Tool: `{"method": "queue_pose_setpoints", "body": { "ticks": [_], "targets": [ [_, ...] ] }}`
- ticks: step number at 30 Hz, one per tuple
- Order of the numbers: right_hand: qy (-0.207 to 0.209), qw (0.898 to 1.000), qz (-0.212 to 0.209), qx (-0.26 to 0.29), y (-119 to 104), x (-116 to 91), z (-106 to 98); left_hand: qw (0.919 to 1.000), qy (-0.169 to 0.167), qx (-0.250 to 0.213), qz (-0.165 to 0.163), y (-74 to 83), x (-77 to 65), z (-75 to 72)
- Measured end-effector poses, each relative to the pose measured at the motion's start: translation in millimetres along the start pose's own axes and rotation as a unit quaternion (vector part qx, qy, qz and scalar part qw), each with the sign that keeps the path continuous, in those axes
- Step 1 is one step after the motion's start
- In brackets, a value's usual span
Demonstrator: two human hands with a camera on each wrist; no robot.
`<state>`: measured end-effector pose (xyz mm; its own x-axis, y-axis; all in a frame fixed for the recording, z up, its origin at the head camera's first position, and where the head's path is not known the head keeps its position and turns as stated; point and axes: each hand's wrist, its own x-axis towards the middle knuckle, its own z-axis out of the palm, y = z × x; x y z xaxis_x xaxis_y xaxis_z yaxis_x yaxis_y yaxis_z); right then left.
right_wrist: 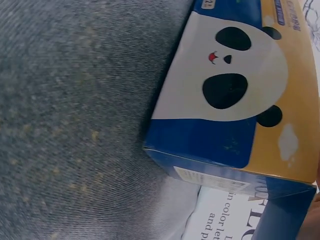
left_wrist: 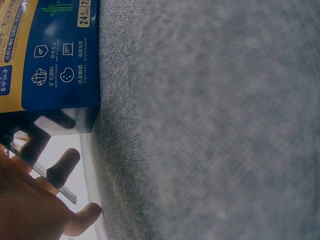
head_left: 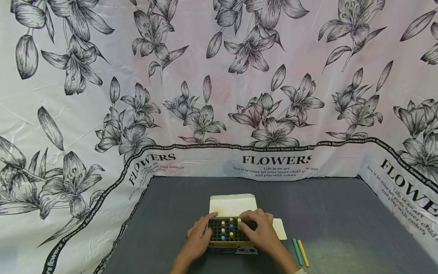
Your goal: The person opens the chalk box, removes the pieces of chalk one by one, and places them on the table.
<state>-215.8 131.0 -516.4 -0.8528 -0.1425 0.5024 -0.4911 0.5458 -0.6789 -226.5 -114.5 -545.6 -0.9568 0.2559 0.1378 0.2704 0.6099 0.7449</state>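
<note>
A blue and yellow chalk box (head_left: 232,249) with a panda face stands on the table, its lid (head_left: 232,205) folded back. Inside, a black holder with round holes (head_left: 215,224) carries several upright coloured chalk sticks, among them a pink one (head_left: 223,223). My left hand (head_left: 197,238) holds the box's left side, thumb at the rim; in the left wrist view its fingers (left_wrist: 62,167) lie around the side flap. With thumb and index finger, my right hand (head_left: 261,230) pinches the top of a yellow chalk stick (head_left: 239,220) standing in the holder's right back part.
To the right of the box, a green chalk stick (head_left: 297,252) and a yellow-orange chalk stick (head_left: 303,253) lie side by side on the grey tabletop (head_left: 164,213). A white side flap (head_left: 279,229) sticks out at the box's right. Flower-printed cloth (head_left: 198,160) hangs behind and at both sides.
</note>
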Motion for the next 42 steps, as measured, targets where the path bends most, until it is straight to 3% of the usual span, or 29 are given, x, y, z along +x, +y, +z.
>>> {"method": "queue_pose_setpoints", "body": {
  "ticks": [12, 30, 42],
  "targets": [
    [0.059, 0.997, -0.040, 0.022, -1.1, 5.4, -9.5, 1.0000, 0.002, -0.006, -0.002, 0.4, 1.2, 1.1],
    [0.147, 0.985, -0.077, 0.048, 4.2, 6.2, -51.2, 1.0000, -0.004, -0.003, 0.004, 4.3, -0.5, -3.0],
    [0.166, 0.981, -0.093, 0.042, 14.7, -1.2, -65.6, 1.0000, 0.001, -0.006, 0.004, 0.5, 0.4, 0.0]
  ]
}}
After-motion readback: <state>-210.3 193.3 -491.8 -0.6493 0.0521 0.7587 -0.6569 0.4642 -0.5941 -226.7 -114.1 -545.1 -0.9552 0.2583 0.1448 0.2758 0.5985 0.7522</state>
